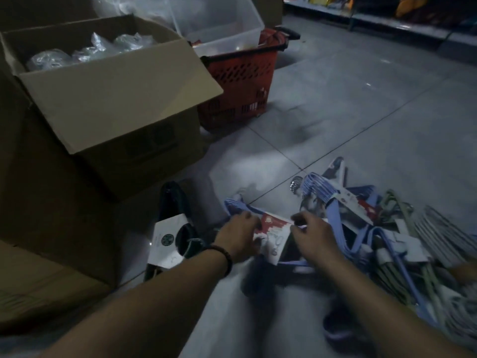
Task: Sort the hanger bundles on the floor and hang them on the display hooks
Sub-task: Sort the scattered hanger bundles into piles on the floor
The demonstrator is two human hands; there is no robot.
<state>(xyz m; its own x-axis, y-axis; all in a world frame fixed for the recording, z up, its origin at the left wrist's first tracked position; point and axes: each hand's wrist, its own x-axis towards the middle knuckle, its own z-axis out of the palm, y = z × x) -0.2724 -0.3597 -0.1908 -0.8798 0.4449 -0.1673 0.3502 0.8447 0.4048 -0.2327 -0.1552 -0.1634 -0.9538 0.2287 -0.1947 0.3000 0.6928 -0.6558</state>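
Hanger bundles [402, 244] lie heaped on the tiled floor [348, 104] at your lower right, blue, green and pale ones tangled over one another. You are at the sorting step, and nothing is near a hook yet. The open cardboard box [103, 99] at your left and the red basket [240, 81] behind it stand well apart from the heap, and I judge you need neither for this step.

A black bundle [171, 202] with a white card [165, 241] lies by itself just beside the box, which looks like the start of a sorted lot. Between it and the heap you hold the blue bundle [238, 204] by its red-and-white card [273, 228]. Your left hand [238, 235] curls over the card's left end and your right hand [309, 235] over its right end, both gripping.

The next move, as I read it, is to lift this bundle clear. Its right side seems to run in among its neighbours, so draw it out slowly and level or it may drag others along. Then lay it with its own colour.

No display hooks are in view; only a dim shelf [387, 24] shows far off. The picture is dark and smeared around your hands, so I cannot tell where your thumbs sit. The heap runs off the right edge, and the card's print is unreadable.
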